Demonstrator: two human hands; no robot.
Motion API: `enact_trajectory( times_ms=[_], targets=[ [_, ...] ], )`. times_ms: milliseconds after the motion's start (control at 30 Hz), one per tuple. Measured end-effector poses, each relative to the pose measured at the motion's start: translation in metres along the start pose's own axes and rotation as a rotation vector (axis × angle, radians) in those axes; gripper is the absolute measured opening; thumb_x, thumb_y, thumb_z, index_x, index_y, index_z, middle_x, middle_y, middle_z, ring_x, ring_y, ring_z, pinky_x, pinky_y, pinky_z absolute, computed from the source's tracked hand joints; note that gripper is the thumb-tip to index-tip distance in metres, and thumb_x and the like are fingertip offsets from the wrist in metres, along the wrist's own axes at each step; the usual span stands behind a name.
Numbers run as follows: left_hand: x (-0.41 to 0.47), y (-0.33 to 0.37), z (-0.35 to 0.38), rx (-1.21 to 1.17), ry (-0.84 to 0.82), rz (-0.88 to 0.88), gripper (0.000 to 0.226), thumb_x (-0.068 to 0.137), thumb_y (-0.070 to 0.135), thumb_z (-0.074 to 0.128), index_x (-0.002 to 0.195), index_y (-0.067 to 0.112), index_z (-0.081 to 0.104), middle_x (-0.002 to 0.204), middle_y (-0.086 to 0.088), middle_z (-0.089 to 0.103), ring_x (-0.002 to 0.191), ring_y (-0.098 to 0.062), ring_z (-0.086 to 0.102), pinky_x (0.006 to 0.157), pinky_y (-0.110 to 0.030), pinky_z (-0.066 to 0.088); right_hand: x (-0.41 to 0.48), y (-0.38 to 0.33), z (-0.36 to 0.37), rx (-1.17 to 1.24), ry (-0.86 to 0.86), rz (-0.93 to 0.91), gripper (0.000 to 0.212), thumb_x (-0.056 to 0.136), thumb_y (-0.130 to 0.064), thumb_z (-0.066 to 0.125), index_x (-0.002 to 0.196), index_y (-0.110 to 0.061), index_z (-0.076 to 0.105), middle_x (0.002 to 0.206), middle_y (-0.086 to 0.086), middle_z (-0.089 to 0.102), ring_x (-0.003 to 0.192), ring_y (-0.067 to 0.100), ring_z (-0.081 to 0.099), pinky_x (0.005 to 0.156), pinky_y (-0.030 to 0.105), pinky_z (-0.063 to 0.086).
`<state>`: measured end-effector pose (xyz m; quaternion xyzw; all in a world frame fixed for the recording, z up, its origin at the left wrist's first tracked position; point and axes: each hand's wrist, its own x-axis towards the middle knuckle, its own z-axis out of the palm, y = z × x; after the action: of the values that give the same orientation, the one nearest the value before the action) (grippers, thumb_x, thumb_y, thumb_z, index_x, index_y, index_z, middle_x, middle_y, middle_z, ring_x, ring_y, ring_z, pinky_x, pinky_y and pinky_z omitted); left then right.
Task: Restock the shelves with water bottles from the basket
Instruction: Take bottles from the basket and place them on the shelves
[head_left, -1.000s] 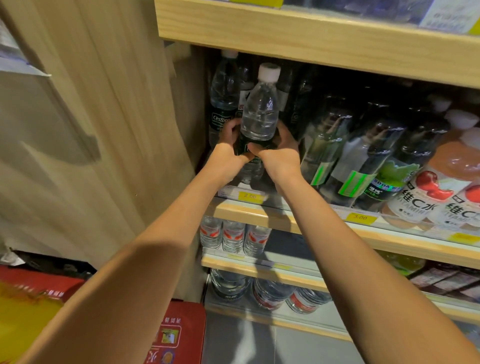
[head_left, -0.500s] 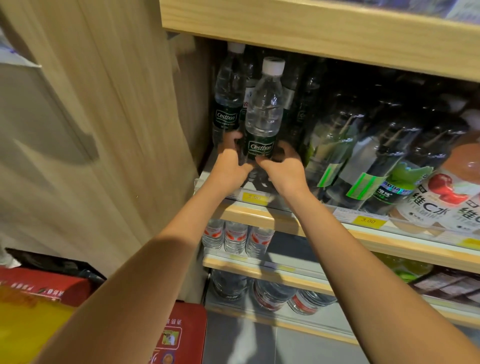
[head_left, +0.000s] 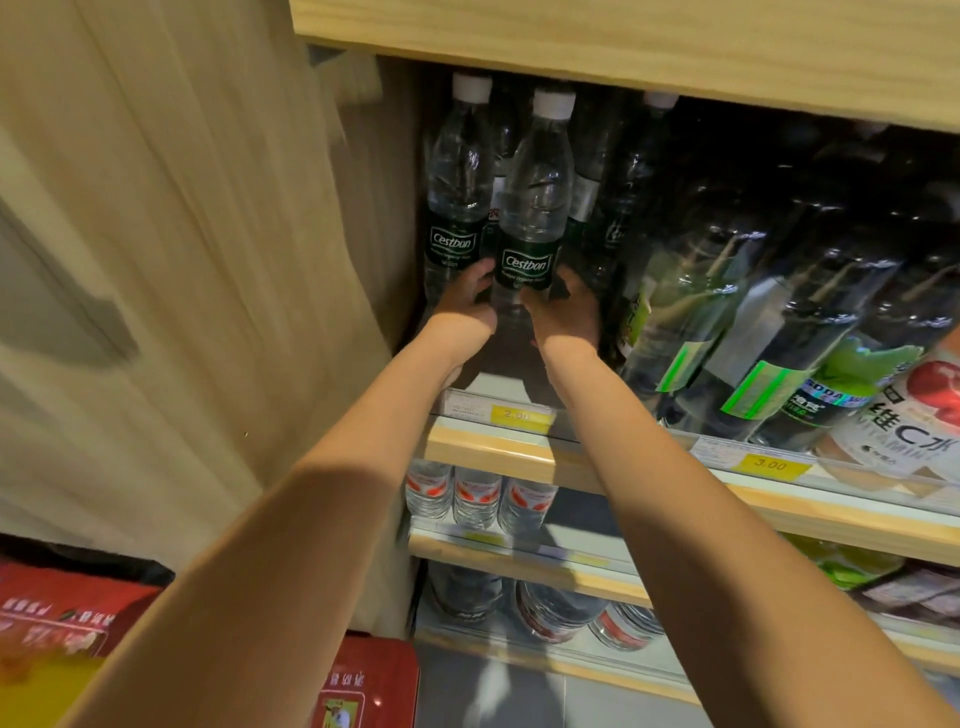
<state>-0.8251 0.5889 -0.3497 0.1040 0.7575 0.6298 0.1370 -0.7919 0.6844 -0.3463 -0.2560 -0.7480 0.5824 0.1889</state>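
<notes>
Seating the water bottle (head_left: 535, 208) far left on the shelf (head_left: 488, 451); left hand (head_left: 462, 301) and right hand (head_left: 563, 314) grip its base. Next, I'd say: release gently.

Two bare forearms (head_left: 332, 519), bare left hand (head_left: 462, 306), bare right hand (head_left: 565, 318)

Three white-capped water bottles (head_left: 537, 197), two yellow price tags (head_left: 519, 414), two hands (head_left: 563, 312).

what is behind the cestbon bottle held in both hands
Behind the clear green-labelled Cestbon water bottle stand more white-capped clear bottles in shadow. Its body covers what is directly behind; row depth cannot be told.
</notes>
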Motion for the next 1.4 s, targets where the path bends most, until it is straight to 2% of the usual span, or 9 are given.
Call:
enact_trajectory(
  times_ms=[100,300,367,533,833,1067,1200,1400],
  targets=[
    [0.004,0.002,0.003,0.007,0.019,-0.040,0.078,0.077,-0.027,0.036,0.144,0.013,0.034,0.141,-0.015,0.044,0.129,-0.026,0.044,0.108,-0.039,0.039,0.009,0.002,0.004,0.034,0.009,-0.015,0.054,0.086,-0.016,0.064,0.138,-0.015,0.048,0.133,0.011,0.057,0.117,0.030,0.057,0.096,0.047,0.049],
    [0.010,-0.004,-0.001,-0.043,0.056,-0.048,0.079,0.075,-0.025,0.033,0.143,0.014,0.038,0.136,-0.015,0.050,0.126,-0.028,0.048,0.108,-0.044,0.038,0.014,0.003,0.007,0.001,0.012,-0.089,0.040,0.085,-0.019,0.066,0.124,-0.018,0.060,0.117,0.008,0.066,0.101,0.027,0.063,0.086,0.048,0.053],
    [0.008,-0.004,-0.002,-0.060,0.066,-0.049,0.080,0.074,-0.025,0.033,0.143,0.015,0.038,0.135,-0.013,0.051,0.125,-0.027,0.049,0.108,-0.044,0.039,0.014,0.003,0.009,-0.019,0.011,-0.096,0.040,0.084,-0.023,0.066,0.124,-0.019,0.060,0.118,0.007,0.067,0.102,0.028,0.063,0.085,0.048,0.054],
    [0.007,-0.004,-0.005,-0.061,0.089,-0.039,0.078,0.078,-0.024,0.034,0.144,0.017,0.036,0.145,-0.010,0.042,0.132,-0.023,0.041,0.111,-0.040,0.036,0.015,0.002,0.014,-0.062,0.006,-0.138,0.042,0.085,-0.022,0.066,0.127,-0.017,0.060,0.122,0.006,0.066,0.108,0.022,0.062,0.088,0.031,0.049],
    [0.005,-0.005,-0.006,-0.040,0.099,-0.034,0.078,0.080,-0.023,0.035,0.145,0.020,0.036,0.146,-0.008,0.042,0.134,-0.023,0.040,0.111,-0.038,0.036,0.015,0.004,0.016,-0.084,-0.006,-0.136,0.048,0.085,-0.026,0.067,0.131,-0.018,0.058,0.127,0.006,0.063,0.115,0.024,0.058,0.095,0.039,0.048],
    [0.000,-0.002,-0.005,-0.028,0.078,-0.025,0.078,0.080,-0.023,0.035,0.145,0.020,0.035,0.145,-0.008,0.044,0.134,-0.023,0.040,0.110,-0.036,0.036,0.011,0.005,0.010,-0.070,-0.046,-0.146,0.042,0.088,-0.022,0.062,0.130,-0.022,0.057,0.121,0.007,0.066,0.108,0.023,0.061,0.083,0.027,0.046],
    [-0.007,0.000,-0.001,-0.004,0.082,-0.004,0.075,0.082,-0.022,0.040,0.146,0.018,0.032,0.148,-0.008,0.039,0.137,-0.021,0.036,0.110,-0.030,0.034,0.005,0.004,0.007,-0.049,-0.104,-0.153,0.042,0.088,-0.021,0.061,0.130,-0.022,0.056,0.119,0.006,0.067,0.106,0.023,0.062,0.088,0.032,0.048],
    [-0.011,0.001,-0.001,0.045,0.063,0.001,0.075,0.081,-0.021,0.041,0.146,0.015,0.031,0.149,-0.008,0.037,0.138,-0.021,0.034,0.110,-0.028,0.032,-0.001,-0.002,-0.002,-0.016,-0.199,-0.148,0.043,0.090,-0.009,0.059,0.132,-0.016,0.051,0.122,0.009,0.064,0.109,0.021,0.060,0.084,0.024,0.042]
  ],
)
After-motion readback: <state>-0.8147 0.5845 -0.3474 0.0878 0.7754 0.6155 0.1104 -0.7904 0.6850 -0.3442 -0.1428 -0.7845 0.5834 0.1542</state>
